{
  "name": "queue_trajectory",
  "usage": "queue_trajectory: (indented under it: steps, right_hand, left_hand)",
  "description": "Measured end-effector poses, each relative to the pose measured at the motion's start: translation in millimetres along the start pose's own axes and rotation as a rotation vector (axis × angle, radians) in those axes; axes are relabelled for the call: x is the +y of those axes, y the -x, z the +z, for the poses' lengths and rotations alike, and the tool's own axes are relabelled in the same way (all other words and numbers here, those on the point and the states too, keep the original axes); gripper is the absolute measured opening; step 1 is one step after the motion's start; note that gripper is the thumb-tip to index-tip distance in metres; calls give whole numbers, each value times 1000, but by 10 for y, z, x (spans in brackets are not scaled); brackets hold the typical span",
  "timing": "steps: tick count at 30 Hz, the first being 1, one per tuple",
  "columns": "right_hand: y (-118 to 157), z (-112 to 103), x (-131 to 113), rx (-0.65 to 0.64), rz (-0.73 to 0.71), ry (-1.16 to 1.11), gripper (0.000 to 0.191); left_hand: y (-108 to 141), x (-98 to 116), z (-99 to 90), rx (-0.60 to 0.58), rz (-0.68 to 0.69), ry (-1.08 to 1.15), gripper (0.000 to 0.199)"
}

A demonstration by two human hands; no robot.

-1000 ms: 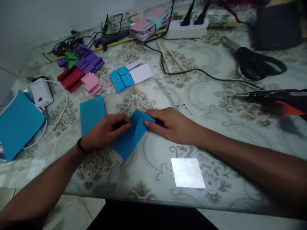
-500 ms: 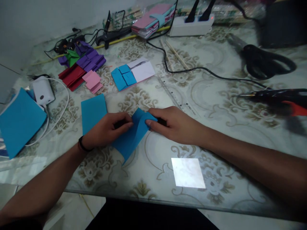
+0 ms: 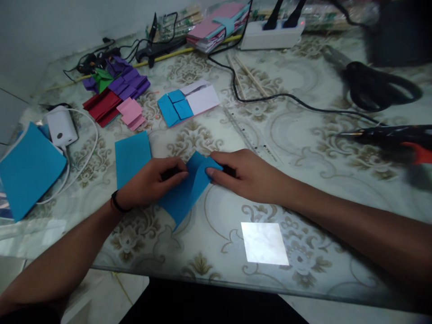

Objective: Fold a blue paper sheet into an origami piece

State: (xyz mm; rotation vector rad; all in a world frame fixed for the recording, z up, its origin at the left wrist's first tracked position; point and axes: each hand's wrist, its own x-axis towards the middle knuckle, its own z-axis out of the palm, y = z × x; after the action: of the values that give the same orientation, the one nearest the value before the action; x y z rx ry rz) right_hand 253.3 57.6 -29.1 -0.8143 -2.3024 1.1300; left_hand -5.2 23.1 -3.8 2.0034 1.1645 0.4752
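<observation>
Between my hands is a sheet of blue paper (image 3: 184, 195), creased lengthwise and partly opened along the fold. My left hand (image 3: 157, 180) grips its left edge, thumb on top and fingers curled behind. On the far right corner, my right hand (image 3: 245, 175) pinches the paper between thumb and forefinger. Another flat blue paper piece (image 3: 132, 155) lies just beyond my left hand, partly covered by it. Further back sits a white card with folded blue paper on it (image 3: 180, 108). A clear ruler (image 3: 248, 135) rests on the table past my right hand.
Pink, red and purple folded papers (image 3: 128, 85) lie at the back left. A blue sheet stack (image 3: 32, 173) and a white device (image 3: 61, 127) with a cable are at left. Scissors (image 3: 374, 85) and a glue gun (image 3: 391, 132) lie at right; a power strip (image 3: 273, 33) stands behind.
The view has shifted very slightly. Both hands keep the same hold on the blue paper, with no clear movement of it.
</observation>
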Motion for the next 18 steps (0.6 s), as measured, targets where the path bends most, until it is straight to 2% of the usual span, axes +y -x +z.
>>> queue_trajectory:
  steps: [18]
  right_hand:
    - [-5, 10, -2, -6, 7, -10, 32]
  left_hand:
    - [7, -2, 0, -11, -22, 23, 21]
